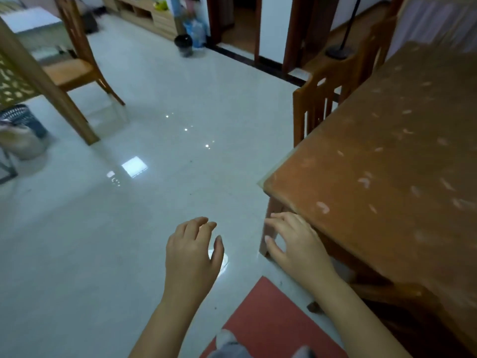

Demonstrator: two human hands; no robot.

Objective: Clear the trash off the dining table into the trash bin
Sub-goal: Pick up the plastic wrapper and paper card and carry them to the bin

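Note:
The dining table (387,140) fills the right side, its brown patterned top bare where it shows. A black trash bin (183,45) stands far back on the floor by a doorway. My left hand (192,257) hovers over the pale floor with loosely bent fingers and holds nothing. My right hand (296,241) hangs below the table's near corner, fingers relaxed and spread, also holding nothing. No trash shows on the visible part of the table.
A wooden chair (333,83) is tucked at the table's far side and another chair (74,65) stands at the back left. A dark mesh basket (23,120) with a bag sits at the far left. A red mat (268,324) lies by my feet.

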